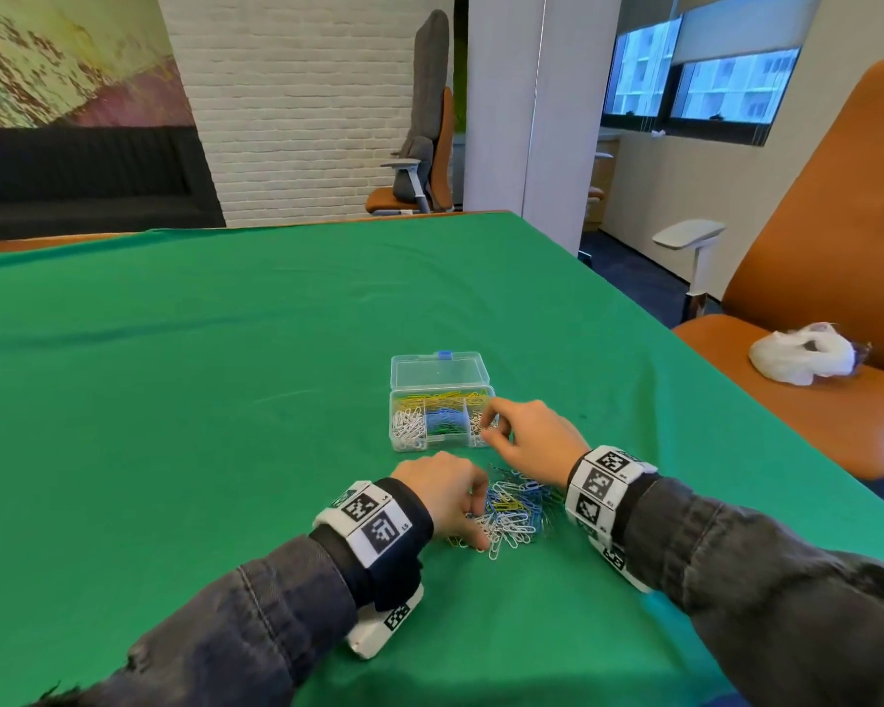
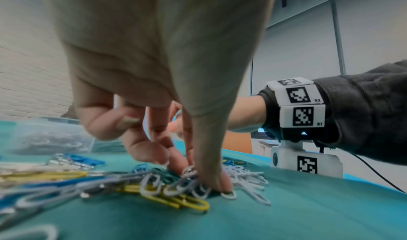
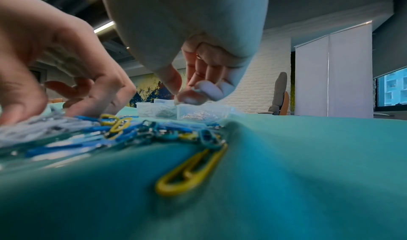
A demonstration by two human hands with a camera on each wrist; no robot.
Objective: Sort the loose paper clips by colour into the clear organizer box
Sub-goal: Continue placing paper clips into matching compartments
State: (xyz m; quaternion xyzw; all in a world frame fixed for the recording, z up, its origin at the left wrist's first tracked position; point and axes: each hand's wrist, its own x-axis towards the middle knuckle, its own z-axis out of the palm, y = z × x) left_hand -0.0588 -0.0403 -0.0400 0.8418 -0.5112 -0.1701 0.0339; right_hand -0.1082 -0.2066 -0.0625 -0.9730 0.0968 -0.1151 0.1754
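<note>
The clear organizer box point(image 1: 430, 443) stands open on the green cloth, with yellow clips at its back, white on the left, blue and green in the middle and silver on the right. My right hand point(image 1: 488, 426) hovers over the right compartment point(image 3: 198, 115) with thumb and fingers pinched together point(image 3: 189, 94); a small pale clip seems to sit between them. The loose pile of mixed clips point(image 1: 516, 512) lies in front of the box. My left hand point(image 1: 473, 523) reaches down into the pile, its fingertips point(image 2: 220, 182) pinching white clips point(image 2: 189, 184).
A single yellow clip point(image 3: 191, 170) lies apart from the pile near my right wrist. The box lid point(image 1: 440, 369) stands tilted back behind the box. An orange chair point(image 1: 787, 380) with a white bag point(image 1: 802, 357) is beside the table's right edge.
</note>
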